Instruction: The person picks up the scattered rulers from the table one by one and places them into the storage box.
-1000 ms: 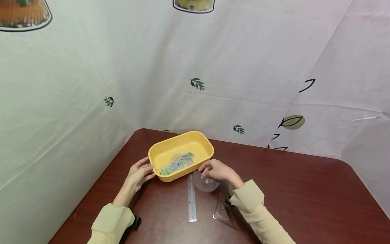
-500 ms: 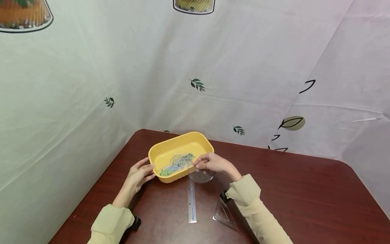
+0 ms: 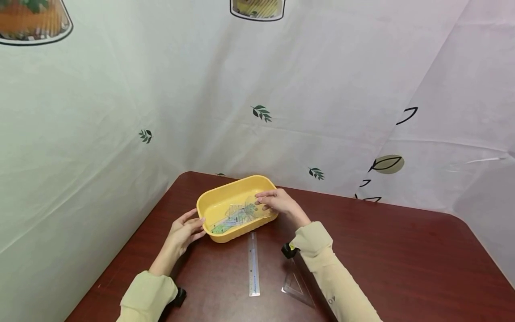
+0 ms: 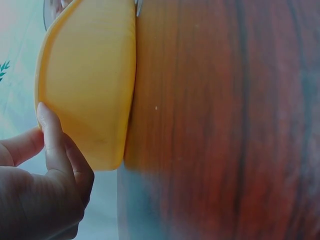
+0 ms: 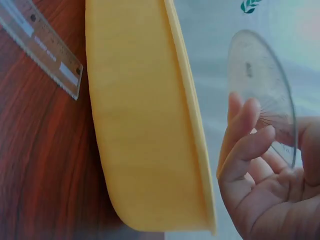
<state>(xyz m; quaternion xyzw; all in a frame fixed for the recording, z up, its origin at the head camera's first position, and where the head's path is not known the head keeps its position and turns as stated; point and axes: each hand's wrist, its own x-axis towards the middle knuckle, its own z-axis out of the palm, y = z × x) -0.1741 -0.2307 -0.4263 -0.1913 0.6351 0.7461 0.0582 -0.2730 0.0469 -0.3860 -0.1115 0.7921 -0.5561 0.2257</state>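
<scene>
A yellow plastic basin (image 3: pixel 237 232) stands towards the back of the table, with several clear printed drawing pieces (image 3: pixel 231 220) lying inside. My left hand (image 3: pixel 183 232) holds its left end, thumb and fingers at the rim. Over the right end of the basin, my right hand (image 3: pixel 279 202) pinches a clear half-round protractor (image 5: pixel 257 65) between thumb and fingers. In the head view the protractor overlaps the basin's inside. The right wrist view shows it raised beside the basin's rim, its fan of lines partly covered by fingers.
A clear straight ruler (image 3: pixel 253 268) lies in front of the basin. To its right is a clear set square (image 3: pixel 297 295), close by the right sleeve (image 3: pixel 315 243). The dark red wooden table (image 3: pixel 394 259) meets a pale printed cloth backdrop (image 3: pixel 342 112) behind.
My right hand has lifted the protractor from the table in front of the basin, up and over its right end. My left hand stays at the rim.
</scene>
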